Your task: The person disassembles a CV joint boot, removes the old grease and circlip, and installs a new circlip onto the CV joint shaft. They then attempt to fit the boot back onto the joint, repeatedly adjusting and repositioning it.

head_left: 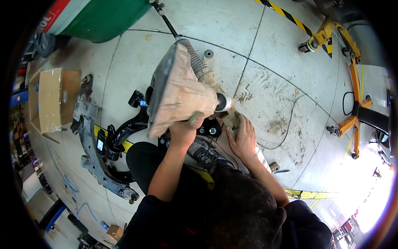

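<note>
A dusty steering rack (214, 83) stands in front of me, slanting away toward the far side. Its ribbed bellows (192, 57) and a thin black tie rod (169, 25) point away from me. A wide, dirt-coated cover (176, 89) sits on its left side. My left hand (185, 130) is closed on the near lower edge of this cover, thumb on top. My right hand (242, 139) wraps its fingers round the near end of the rack's housing; the fingertips are partly hidden. Between my hands lies a black bracket with bolts (210, 130), above my shoe (205, 151).
A black control arm (134, 123) and a grey metal crossmember (92, 145) lie on the floor at the left. Beyond them stands an open cardboard box (50, 99). A green drum (99, 25) is at the far left, an orange-legged stand (355, 97) at the right.
</note>
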